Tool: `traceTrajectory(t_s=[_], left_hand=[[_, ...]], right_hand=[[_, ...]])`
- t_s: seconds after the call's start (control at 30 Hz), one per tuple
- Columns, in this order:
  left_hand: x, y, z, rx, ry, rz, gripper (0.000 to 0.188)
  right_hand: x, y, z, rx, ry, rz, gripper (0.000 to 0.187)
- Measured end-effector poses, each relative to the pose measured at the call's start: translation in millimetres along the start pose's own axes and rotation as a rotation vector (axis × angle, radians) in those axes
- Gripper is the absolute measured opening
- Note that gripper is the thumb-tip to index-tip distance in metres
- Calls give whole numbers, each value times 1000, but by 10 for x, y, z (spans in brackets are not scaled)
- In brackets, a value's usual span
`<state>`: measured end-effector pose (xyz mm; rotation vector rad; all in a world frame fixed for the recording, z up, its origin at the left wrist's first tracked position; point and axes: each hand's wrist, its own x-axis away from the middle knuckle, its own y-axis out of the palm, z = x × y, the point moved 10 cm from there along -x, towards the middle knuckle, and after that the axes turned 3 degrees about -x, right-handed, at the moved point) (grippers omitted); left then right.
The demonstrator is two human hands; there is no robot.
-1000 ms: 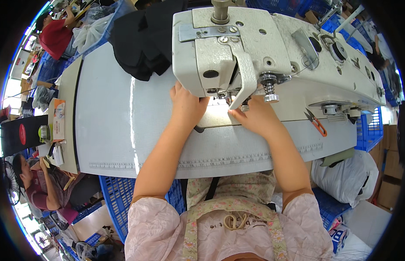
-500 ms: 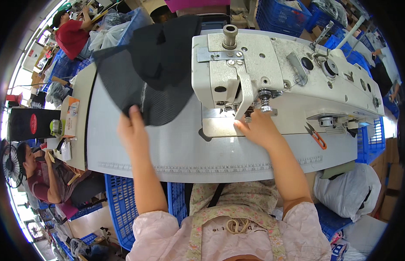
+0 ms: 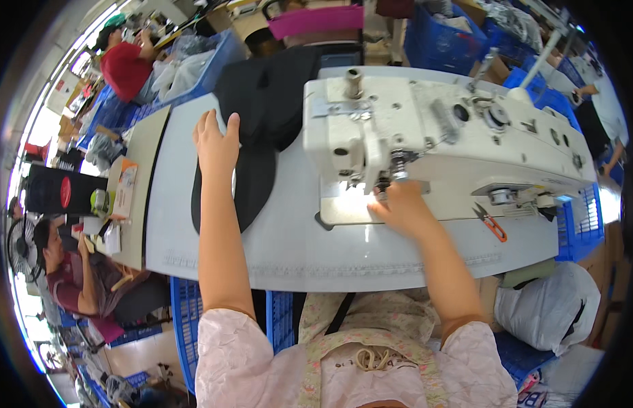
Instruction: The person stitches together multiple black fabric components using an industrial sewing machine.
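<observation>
My left hand point(image 3: 218, 144) is open over the left part of the table, fingers apart and reaching away from me. Under and beside it lies a black fabric piece point(image 3: 254, 187) with a rounded near end. More black fabric point(image 3: 282, 95) lies farther back, left of the white sewing machine point(image 3: 381, 112). My right hand point(image 3: 401, 207) is at the lit needle area, just under the metal tension knob. Its fingers are curled together there, and whatever is between them is too small or hidden to make out.
Orange-handled thread snips point(image 3: 492, 224) lie on the table point(image 3: 330, 262) right of my right hand. Blue crates point(image 3: 442, 41) stand behind the machine. A white bag point(image 3: 551, 302) sits at the near right. Two people work at the left, and another person is partly visible at the far right.
My left hand has let go of the black fabric and moved farther away from me. The fabric now lies more folded and narrower. My right hand stays by the needle.
</observation>
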<state>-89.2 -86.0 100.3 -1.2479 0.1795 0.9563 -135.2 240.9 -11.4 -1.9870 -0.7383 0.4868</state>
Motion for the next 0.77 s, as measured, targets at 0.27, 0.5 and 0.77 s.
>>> traceTrajectory(t_s=[0.27,0.5,0.77], left_hand=[[-40,502,-1,-372,50,-41,49],[-85,469,218,236,-167,-77,18],[193,776,1047,1285,-158,-530,19]], right_hand=[[-9,190,105,-6,-61,94,31],[62,121,120,-18,-71,87,35],[-74,50,-22,-68,-22,67,64]])
